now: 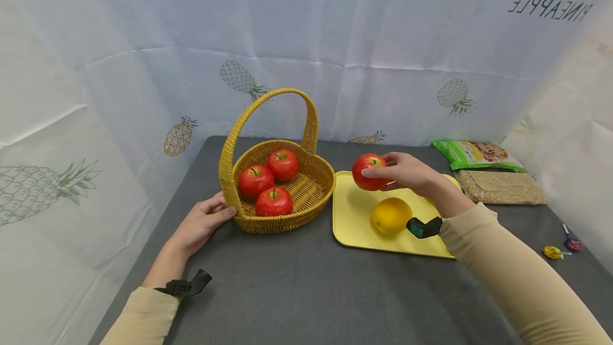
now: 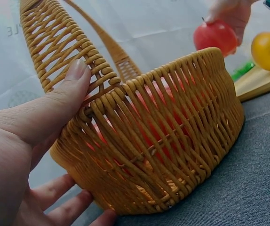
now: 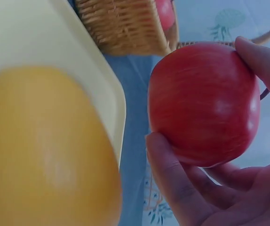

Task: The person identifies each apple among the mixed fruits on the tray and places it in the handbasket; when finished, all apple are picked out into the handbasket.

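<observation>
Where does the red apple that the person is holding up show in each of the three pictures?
Head: red apple right of centre, gripped by the right hand above the yellow tray.
Left wrist: top right, beyond the basket rim.
Right wrist: centre right, large, between fingers.
Shared landmark: the wicker basket.

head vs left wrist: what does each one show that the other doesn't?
Head only: three apples inside the basket, the whole yellow tray, two food bags and wrapped sweets on the grey table.
Left wrist only: the left hand close up, thumb on the handle base, fingers against the weave.
Both: the right hand holding a red apple, and the orange.
</observation>
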A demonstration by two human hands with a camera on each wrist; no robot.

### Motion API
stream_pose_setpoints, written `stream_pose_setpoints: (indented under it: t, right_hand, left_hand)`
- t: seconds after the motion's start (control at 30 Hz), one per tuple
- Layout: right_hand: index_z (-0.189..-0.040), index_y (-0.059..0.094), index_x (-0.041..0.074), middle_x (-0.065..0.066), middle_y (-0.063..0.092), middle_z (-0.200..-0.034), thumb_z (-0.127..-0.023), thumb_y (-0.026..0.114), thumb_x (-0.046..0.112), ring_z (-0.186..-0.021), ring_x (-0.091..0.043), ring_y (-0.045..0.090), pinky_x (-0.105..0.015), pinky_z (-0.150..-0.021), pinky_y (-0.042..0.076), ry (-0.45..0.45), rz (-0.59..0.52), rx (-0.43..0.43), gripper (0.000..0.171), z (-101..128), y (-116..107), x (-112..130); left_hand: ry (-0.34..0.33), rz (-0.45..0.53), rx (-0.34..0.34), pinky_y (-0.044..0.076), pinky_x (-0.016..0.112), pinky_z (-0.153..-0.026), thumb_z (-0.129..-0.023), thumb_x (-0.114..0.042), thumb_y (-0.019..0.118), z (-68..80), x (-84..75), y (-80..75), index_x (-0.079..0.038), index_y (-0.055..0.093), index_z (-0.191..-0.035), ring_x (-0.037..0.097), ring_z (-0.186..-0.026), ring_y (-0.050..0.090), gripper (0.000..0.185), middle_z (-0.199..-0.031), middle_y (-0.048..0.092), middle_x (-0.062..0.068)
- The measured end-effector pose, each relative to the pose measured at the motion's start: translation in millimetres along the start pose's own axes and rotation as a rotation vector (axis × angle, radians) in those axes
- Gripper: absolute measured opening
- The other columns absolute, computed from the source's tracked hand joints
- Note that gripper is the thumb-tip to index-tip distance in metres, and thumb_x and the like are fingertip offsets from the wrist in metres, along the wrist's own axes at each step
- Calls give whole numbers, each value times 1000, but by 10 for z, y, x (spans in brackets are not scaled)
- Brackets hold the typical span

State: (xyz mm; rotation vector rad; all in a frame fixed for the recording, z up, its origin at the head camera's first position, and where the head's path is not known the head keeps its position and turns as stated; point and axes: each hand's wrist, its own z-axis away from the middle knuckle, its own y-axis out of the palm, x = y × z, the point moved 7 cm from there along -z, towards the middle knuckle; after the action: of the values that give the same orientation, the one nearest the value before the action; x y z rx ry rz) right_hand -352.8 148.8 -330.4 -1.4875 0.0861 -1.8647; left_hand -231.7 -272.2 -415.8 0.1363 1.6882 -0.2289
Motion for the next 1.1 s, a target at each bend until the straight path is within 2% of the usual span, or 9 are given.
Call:
stream_pose_setpoints:
  t: [0.43, 0.6, 0.8, 1.1]
  right_hand:
    - [-141, 47, 1, -19, 52, -137, -91, 78, 47, -111, -35, 61, -46, -96, 53, -85, -38, 52, 75, -120, 309, 340]
    - [-142, 48, 3, -17, 54, -136, -89, 79, 49, -113, -33, 60, -42, -92, 56, -109, -38, 61, 77, -177, 438, 446]
    - [-141, 50, 5, -14, 56, -134, -88, 80, 50, -113, -31, 61, -43, -92, 56, -132, -9, 88, 76, -218, 584, 578]
    - [-137, 56, 4, -13, 61, -128, -90, 79, 43, -112, -28, 62, -43, -94, 55, -141, 34, 152, 66, -316, 789, 745]
  left_hand:
    - [14, -2, -1, 44, 21, -103, -103, -9, 63, -6, -3, 6, 16, 56, -133, 32, -152, 16, 39, -151, 39, 25]
    - [18, -10, -2, 45, 22, -102, -103, -9, 63, -5, -6, 3, 16, 57, -132, 22, -148, 26, 39, -151, 40, 25]
    - [25, -16, -2, 46, 23, -102, -103, -9, 63, 2, -5, -3, 16, 57, -132, 14, -142, 35, 39, -150, 42, 24]
    - [13, -8, -6, 45, 22, -102, -103, -10, 64, 12, -4, -5, 16, 58, -130, 21, -148, 27, 38, -159, 34, 21]
